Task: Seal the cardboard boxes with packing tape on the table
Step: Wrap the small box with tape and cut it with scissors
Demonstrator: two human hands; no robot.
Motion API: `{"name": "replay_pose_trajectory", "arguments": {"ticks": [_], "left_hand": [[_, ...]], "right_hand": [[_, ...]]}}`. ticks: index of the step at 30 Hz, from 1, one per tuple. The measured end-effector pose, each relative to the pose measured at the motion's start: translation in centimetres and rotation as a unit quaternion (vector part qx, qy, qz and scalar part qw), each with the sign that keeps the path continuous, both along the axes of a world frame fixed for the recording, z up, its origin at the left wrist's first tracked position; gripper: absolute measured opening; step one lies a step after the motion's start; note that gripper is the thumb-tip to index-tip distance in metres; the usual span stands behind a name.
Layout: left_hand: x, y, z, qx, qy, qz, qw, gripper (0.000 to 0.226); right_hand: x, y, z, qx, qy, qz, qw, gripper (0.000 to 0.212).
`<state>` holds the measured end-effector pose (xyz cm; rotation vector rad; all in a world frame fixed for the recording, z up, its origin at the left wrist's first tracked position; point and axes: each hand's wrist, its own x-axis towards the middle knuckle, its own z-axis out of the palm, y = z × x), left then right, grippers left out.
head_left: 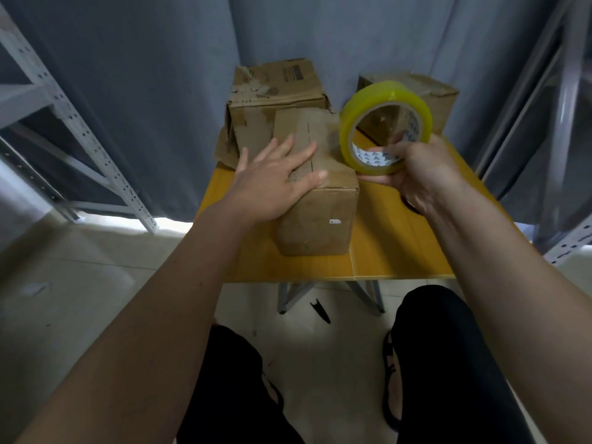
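Pressing left hand [275, 179] flat on box [317, 200]; right hand [416, 174] gripping tape roll [386, 126].

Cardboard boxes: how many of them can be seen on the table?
3. The nearest box lies under the left hand, another box is behind it, and a third box stands behind the tape roll. More may be hidden.
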<state>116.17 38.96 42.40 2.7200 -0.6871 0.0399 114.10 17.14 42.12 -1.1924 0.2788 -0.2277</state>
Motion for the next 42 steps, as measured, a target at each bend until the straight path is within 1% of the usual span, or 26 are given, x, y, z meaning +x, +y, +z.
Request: {"name": "replay_pose_trajectory", "arguments": {"ticks": [5, 8, 10, 12, 13, 14, 16, 17, 18, 20, 22, 24, 26, 28, 29, 30, 31, 32, 34, 35, 37, 38, 40, 42], "left_hand": [[-0.2, -0.8, -0.1, -0.017, -0.004, 0.002, 1.0, 0.064], [-0.2, -0.5, 0.1, -0.01, 0.006, 0.007, 1.0, 0.064], [-0.2, -0.1, 0.3, 0.005, 0.007, 0.016, 1.0, 0.064], [-0.2, -0.4, 0.7, 0.028, -0.01, 0.033, 0.999, 0.067], [-0.2, -0.9, 0.9, 0.039, -0.016, 0.043, 0.998, 0.073], [-0.4, -1.7, 1.0, 0.048, -0.016, 0.057, 0.997, 0.086], [-1.1, -3.5, 0.7, 0.053, -0.008, 0.096, 0.994, 0.122], [-1.4, -4.3, 0.5, 0.044, -0.004, 0.117, 0.992, 0.134], [-1.5, -4.7, 0.3, 0.032, -0.007, 0.137, 0.99, 0.139], [-1.3, -4.7, -0.1, 0.012, -0.036, 0.163, 0.986, 0.133], [-1.1, -3.9, -0.4, -0.017, -0.071, 0.17, 0.983, 0.118], [-1.0, -2.7, -0.9, -0.063, -0.086, 0.168, 0.98, 0.106], [-1.0, -1.8, -1.3, -0.142, -0.082, 0.176, 0.971, 0.097], [-1.1, -1.3, -2.2, -0.254, -0.076, 0.189, 0.946, 0.088], [-1.2, -1.3, -2.7, -0.308, -0.069, 0.193, 0.929, 0.085], [-1.4, -1.5, -3.2, -0.353, -0.058, 0.195, 0.913, 0.081], [-1.6, -1.7, -4.0, -0.387, -0.043, 0.196, 0.9, 0.079], [-1.9, -1.9, -4.7, -0.412, -0.022, 0.192, 0.89, 0.077], [-2.3, -1.7, -6.3, -0.453, 0.04, 0.164, 0.875, 0.072], [-2.3, -1.4, -6.9, -0.473, 0.079, 0.153, 0.864, 0.062], [-1.7, -0.5, -7.4, -0.495, 0.15, 0.151, 0.842, 0.03], [-1.0, -0.1, -7.4, -0.492, 0.179, 0.152, 0.838, 0.022], [-0.1, 0.4, -7.4, -0.504, 0.213, 0.131, 0.827, 0.03], [-0.1, 0.4, -7.3, -0.542, 0.233, 0.131, 0.797, 0.049]], "right_hand": [[-0.5, -1.0, -1.0, 0.014, -0.006, -0.018, 1.0, 0.023], [-1.2, -1.5, -2.5, -0.025, 0.041, -0.01, 0.999, 0.024], [-1.4, -1.2, -3.6, 0.014, 0.067, -0.005, 0.998, 0.024], [-1.0, -0.6, -4.0, 0.046, 0.066, -0.016, 0.997, 0.023], [-0.7, -0.3, -4.0, 0.052, 0.064, -0.026, 0.996, 0.022], [-0.5, 0.0, -3.9, 0.057, 0.064, -0.036, 0.996, 0.025], [-0.2, 0.9, -4.0, 0.078, 0.074, -0.065, 0.992, 0.034], [-0.3, 1.5, -4.1, 0.086, 0.083, -0.075, 0.99, 0.033], [-0.3, 2.2, -4.3, 0.087, 0.096, -0.079, 0.988, 0.028], [-0.4, 3.1, -4.6, 0.064, 0.126, -0.069, 0.988, 0.017], [-0.3, 3.6, -4.6, 0.037, 0.136, -0.044, 0.989, 0.014], [-0.2, 4.4, -4.0, 0.009, 0.132, -0.006, 0.991, 0.011], [0.0, 5.4, -2.8, -0.016, 0.125, 0.032, 0.991, 0.011], [0.4, 6.3, -1.2, -0.05, 0.097, 0.03, 0.994, 0.018], [0.6, 6.6, -0.3, -0.087, 0.069, 0.019, 0.994, 0.02], [0.8, 6.9, 0.6, -0.138, 0.033, 0.012, 0.99, 0.016], [0.8, 7.3, 1.3, -0.184, 0.003, 0.012, 0.983, 0.009], [0.9, 7.6, 1.6, -0.223, -0.015, 0.015, 0.975, 0.006], [1.0, 8.4, 1.2, -0.278, -0.014, 0.015, 0.96, 0.01], [1.1, 8.8, 0.8, -0.303, -0.005, 0.019, 0.953, 0.011], [1.4, 9.9, -0.4, -0.366, 0.006, 0.036, 0.93, 0.014], [1.7, 10.5, -0.8, -0.396, 0.01, 0.039, 0.918, 0.017], [2.1, 11.4, -1.1, -0.418, 0.018, 0.03, 0.908, 0.02], [2.4, 11.6, -1.1, -0.417, 0.022, 0.02, 0.908, 0.023]]}}
